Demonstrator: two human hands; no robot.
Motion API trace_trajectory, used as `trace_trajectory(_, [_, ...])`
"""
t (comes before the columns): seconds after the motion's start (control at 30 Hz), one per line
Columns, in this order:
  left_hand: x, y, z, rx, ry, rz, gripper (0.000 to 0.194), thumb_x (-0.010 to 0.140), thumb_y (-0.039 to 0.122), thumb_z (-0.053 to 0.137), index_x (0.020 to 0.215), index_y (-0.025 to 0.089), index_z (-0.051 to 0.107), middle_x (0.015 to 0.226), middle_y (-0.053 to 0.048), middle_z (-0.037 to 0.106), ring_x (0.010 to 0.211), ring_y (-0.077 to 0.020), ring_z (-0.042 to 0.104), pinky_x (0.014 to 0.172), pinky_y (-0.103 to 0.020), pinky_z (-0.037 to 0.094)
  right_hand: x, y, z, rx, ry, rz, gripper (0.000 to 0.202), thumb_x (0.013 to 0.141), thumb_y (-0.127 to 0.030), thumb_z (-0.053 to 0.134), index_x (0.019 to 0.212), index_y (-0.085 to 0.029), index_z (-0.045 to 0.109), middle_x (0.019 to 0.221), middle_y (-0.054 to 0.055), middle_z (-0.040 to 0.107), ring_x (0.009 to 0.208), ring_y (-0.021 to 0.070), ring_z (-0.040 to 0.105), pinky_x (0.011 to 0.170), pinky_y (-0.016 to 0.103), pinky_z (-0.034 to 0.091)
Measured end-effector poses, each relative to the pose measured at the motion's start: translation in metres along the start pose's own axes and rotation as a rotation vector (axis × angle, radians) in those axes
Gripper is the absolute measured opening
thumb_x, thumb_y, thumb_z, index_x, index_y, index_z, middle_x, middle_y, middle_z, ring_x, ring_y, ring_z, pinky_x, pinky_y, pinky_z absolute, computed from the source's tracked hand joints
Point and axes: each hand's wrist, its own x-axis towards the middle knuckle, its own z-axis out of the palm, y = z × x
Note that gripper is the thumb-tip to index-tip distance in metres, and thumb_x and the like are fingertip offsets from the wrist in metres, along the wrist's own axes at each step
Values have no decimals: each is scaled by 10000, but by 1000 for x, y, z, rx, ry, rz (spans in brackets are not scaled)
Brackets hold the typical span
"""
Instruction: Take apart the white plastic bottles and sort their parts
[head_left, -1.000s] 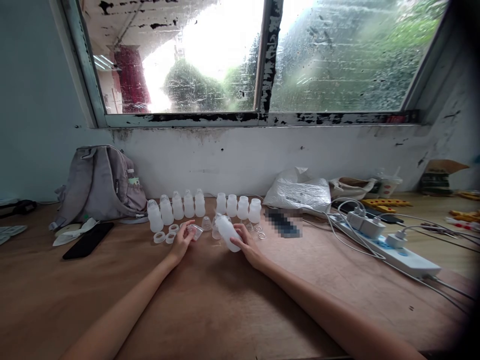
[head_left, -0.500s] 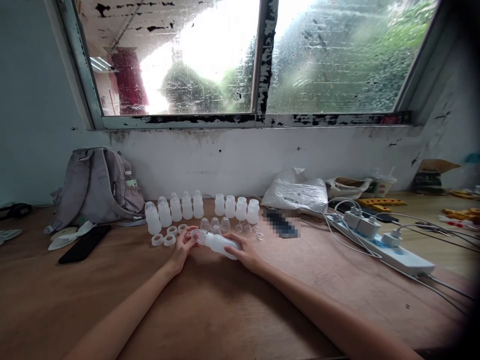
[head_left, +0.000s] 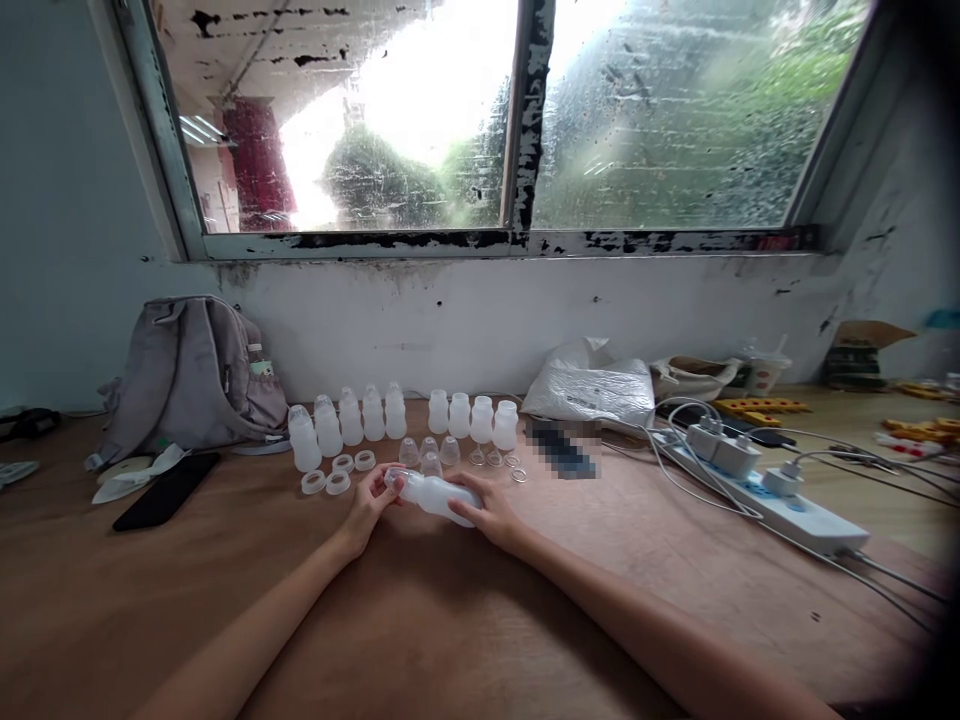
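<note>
A frosted white bottle [head_left: 439, 497] lies tilted between my hands, its top toward the left. My right hand [head_left: 487, 508] is wrapped round its base end. At the other end, my left hand [head_left: 373, 500] grips a clear cap [head_left: 403, 484] at the bottle's top. Behind them, several clear caps [head_left: 449, 451] stand upright on the table. White rings [head_left: 313, 483] lie left of my left hand, and thin clear pieces [head_left: 519, 475] lie to the right. Capped bottles [head_left: 304, 440] stand at the back left, and open bottles [head_left: 505, 426] stand behind my right hand.
A grey backpack [head_left: 195, 370] and a black phone [head_left: 166, 492] are on the left of the table [head_left: 420, 640]. At the right are a silvery bag [head_left: 592, 385], a blurred dark item [head_left: 562, 447] and a power strip [head_left: 810, 522] with cables.
The clear cap and the bottle's top are closer together, with my left hand shifted slightly right. My right hand still holds the bottle's base end.
</note>
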Motion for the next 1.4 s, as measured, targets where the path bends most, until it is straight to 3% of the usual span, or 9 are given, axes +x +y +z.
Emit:
trace_trajectory(0.2, [-10,5,8,186,-40,34,243,788,415,436,855,182,451,624,29,491,459,-87,452,392,-181,342,-5,-9,4,-76,47,-11,255,822,-329,414,841,-156,601,756,29,626,676,148,560,614,235,402])
trace_trajectory(0.4, [-29,10,9,573,122,299,237,852,344,281,786,189,449,503,37,463,430,-107,445,448,-216,336,-13,-22,5,-97,36,-183,257,827,-291,380,891,-152,586,778,48,618,684,152,563,622,245,419])
trace_trajectory(0.5, [-37,8,11,576,184,406,204,842,334,286,811,197,434,526,29,501,424,-113,459,431,-219,341,-18,-26,7,-114,50,-346,282,806,-258,378,995,-148,555,856,78,613,707,159,561,632,259,429])
trace_trajectory(0.67, [-45,1,15,529,233,545,218,815,365,313,784,194,445,520,21,512,403,-114,464,409,-227,349,-24,-26,11,-172,100,-474,311,773,-244,377,1005,-124,547,772,87,605,597,153,533,540,261,424])
trace_trajectory(0.77, [-49,-2,16,509,253,558,225,794,389,341,778,197,458,538,8,527,426,-125,477,424,-240,363,-27,-24,12,-185,115,-476,320,767,-256,373,997,-117,547,754,88,601,606,165,542,563,278,436])
trace_trajectory(0.9, [-47,6,16,474,220,426,195,775,396,382,766,218,463,516,19,507,414,-122,445,418,-240,344,-27,-26,13,-158,48,-349,322,786,-300,360,995,-143,548,804,91,605,675,191,564,629,296,449])
trace_trajectory(1.17, [13,54,10,348,29,34,330,742,486,455,869,189,518,706,-5,552,586,-129,491,489,-211,360,-3,-26,6,-63,190,-36,273,839,-340,372,1025,-192,505,972,71,587,883,200,535,774,302,414])
trace_trajectory(1.3, [56,76,5,450,-98,100,403,725,517,466,912,175,569,774,-30,595,690,-153,531,592,-228,394,8,-11,-1,6,172,24,312,828,-347,408,1100,-201,457,1030,63,549,848,169,533,723,278,435])
trace_trajectory(1.4, [99,95,5,707,-67,156,455,699,559,472,920,179,593,776,-35,608,707,-169,542,616,-247,391,11,2,-3,0,225,73,307,825,-342,405,1083,-183,450,931,63,551,721,138,535,629,257,447])
